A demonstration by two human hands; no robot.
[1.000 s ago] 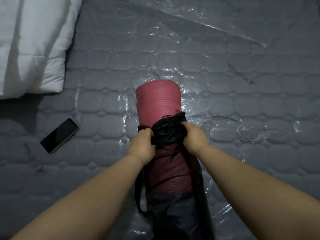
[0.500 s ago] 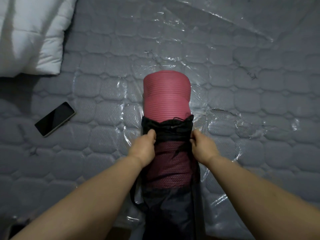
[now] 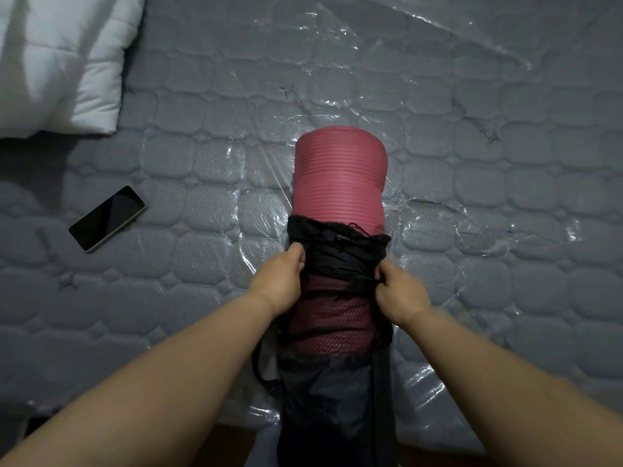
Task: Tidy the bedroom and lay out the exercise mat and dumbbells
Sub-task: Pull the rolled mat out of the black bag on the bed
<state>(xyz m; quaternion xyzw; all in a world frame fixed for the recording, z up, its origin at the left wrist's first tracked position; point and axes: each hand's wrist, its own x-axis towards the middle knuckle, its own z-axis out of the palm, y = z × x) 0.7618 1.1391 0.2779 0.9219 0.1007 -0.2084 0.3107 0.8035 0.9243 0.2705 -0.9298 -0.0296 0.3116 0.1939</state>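
Observation:
A rolled pink exercise mat (image 3: 339,176) lies on the bed, pointing away from me, its far half bare. Its near half sits inside a black carry bag (image 3: 340,392) with a mesh panel and a strap. The bag's gathered black mouth (image 3: 340,251) bunches around the middle of the roll. My left hand (image 3: 279,281) grips the bag's mouth on the left side. On the right side my right hand (image 3: 399,291) pinches the same bunched fabric. No dumbbells are in view.
The grey quilted mattress (image 3: 505,163) is covered in crinkled clear plastic wrap. A dark smartphone (image 3: 107,218) lies face up to the left. A white duvet (image 3: 57,62) is bunched at the top left. The bed's near edge runs along the bottom.
The bag's mouth has slid toward me along the roll, so more pink mat shows. Both hands moved back with it, still on the fabric.

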